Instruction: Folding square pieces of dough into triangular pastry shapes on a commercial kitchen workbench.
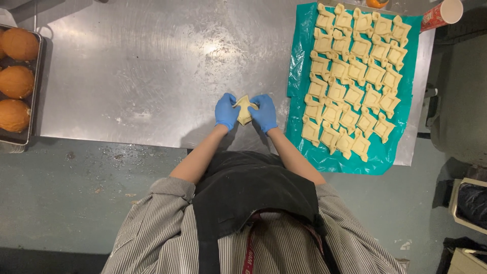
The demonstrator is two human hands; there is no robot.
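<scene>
**Both gloved hands pinch one dough piece over steel table**

Steel worktable (152,66), scuffed and shiny, fills the view. Left hand (226,111) and right hand (264,112), both in blue gloves, close on a pale folded dough piece (244,108) from either side, fingers pinching its edges. Dough sits between the palms, just above the table's near edge. Right of the grip: teal plastic sheet (304,45) covered with rows of shaped dough pieces (355,76). Far left of the grip: tray (37,76) with browned buns (16,81).
</scene>
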